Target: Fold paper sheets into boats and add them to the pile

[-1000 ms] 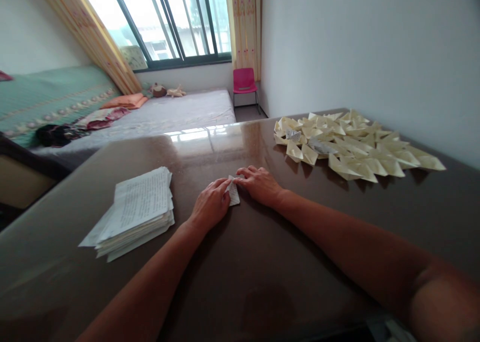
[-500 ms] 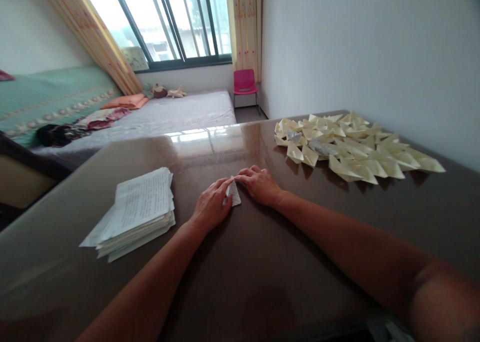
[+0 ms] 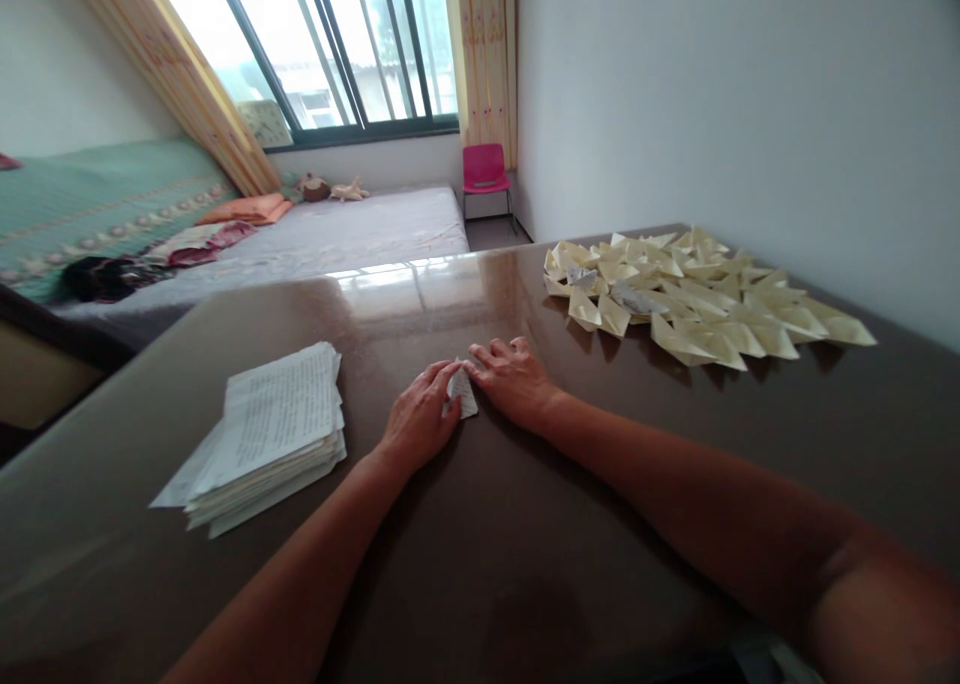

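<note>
A small folded piece of printed paper (image 3: 463, 396) lies on the brown table in front of me, narrow at its far end. My left hand (image 3: 424, 411) is closed on its left side, fingertips near the top and thumb lower down. On the other side, my right hand (image 3: 516, 382) rests with its fingers apart, the nearest fingertip touching the paper's upper end. The fingers partly cover the paper, so its full fold is hidden. To the left of my hands is a stack of printed sheets (image 3: 281, 414).
Many folded cream paper boats (image 3: 705, 304), with a few grey printed ones among them, cover the table's far right by the wall. Beyond the table (image 3: 465, 544) stand a bed (image 3: 390, 219) and a pink chair (image 3: 485, 169). A dark-framed chair (image 3: 45, 364) is at left.
The fingers of my right hand have spread and shifted slightly on the paper's upper end. My left hand stays on its left side. The whole view has shifted a little.
</note>
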A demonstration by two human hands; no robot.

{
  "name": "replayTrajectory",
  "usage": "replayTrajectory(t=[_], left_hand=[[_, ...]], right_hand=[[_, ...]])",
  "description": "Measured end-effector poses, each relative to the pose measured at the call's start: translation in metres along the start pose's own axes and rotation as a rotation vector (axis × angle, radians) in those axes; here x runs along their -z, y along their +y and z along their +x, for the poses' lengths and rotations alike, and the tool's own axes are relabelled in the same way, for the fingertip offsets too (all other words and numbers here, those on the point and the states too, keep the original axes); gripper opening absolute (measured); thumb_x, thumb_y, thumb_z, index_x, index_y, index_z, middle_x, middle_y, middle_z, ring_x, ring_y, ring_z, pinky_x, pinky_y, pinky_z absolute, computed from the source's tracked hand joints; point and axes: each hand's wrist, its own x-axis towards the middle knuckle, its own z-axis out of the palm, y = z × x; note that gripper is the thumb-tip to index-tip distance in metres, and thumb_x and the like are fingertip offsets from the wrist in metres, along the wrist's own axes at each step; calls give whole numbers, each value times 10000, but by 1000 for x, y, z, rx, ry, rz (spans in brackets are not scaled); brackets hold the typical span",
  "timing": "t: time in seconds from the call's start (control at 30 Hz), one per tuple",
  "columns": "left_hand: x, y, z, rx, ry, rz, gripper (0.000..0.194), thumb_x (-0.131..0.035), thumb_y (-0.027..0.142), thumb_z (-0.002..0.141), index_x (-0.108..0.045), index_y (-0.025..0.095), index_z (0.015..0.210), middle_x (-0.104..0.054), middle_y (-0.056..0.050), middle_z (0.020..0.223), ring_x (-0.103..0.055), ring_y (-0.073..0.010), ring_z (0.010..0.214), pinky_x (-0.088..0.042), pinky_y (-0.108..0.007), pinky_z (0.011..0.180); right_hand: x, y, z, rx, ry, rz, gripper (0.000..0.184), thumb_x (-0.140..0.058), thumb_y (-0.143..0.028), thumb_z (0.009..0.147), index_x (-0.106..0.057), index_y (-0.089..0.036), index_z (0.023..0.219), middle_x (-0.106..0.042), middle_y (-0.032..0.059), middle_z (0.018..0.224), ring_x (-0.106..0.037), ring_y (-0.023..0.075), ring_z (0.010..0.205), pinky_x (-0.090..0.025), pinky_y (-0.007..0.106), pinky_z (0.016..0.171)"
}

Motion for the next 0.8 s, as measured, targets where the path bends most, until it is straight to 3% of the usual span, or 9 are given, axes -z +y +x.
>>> replayTrajectory(t=[0.13, 0.37, 0.47, 0.57, 0.8], left_hand=[[1, -1, -1, 6, 5, -20, 442, -486, 222, 859, -469, 170, 1297, -539, -99, 1288, -622, -168, 887, -472, -339, 952], [3, 0, -3, 11, 18, -54, 455, -490, 206, 844, -453, 184, 1297, -539, -92, 1256, -621, -145, 809, -496, -328, 895], [4, 1, -5, -20, 42, -74, 459, -483, 190, 846, -447, 197, 1303, -537, -84, 1253, -623, -143, 834, -493, -316, 907], [5, 2, -6, -39, 50, -84, 451, -478, 189, 854, -446, 201, 1303, -537, -79, 1250, -626, -149, 867, -492, -307, 910], [7, 8, -7, -70, 0, -48, 441, -459, 208, 874, -431, 219, 1314, -540, -68, 1253, -627, -167, 913, -502, -311, 881]], right_hand=[[-1, 1, -1, -65, -22, 51, 320, -359, -220, 963, -593, -213, 1181, -561, 108, 1294, -478, 278, 1090, -354, 465, 862], [-18, 19, 9, -227, 48, 398, 286, -429, -365, 950, -661, -248, 1069, -621, 49, 1221, -473, 234, 1120, -371, 399, 863], [-23, 18, 13, -251, 84, 493, 287, -525, -455, 884, -685, -226, 950, -615, 48, 1228, -460, 234, 1153, -365, 401, 900], [-26, 13, 14, -228, 98, 551, 224, -626, -428, 800, -678, -224, 877, -614, 30, 1232, -456, 225, 1175, -363, 386, 916], [-22, 10, 15, -369, 108, 555, 224, -532, -393, 864, -675, -222, 848, -701, 25, 929, -552, 207, 982, -367, 369, 869]])
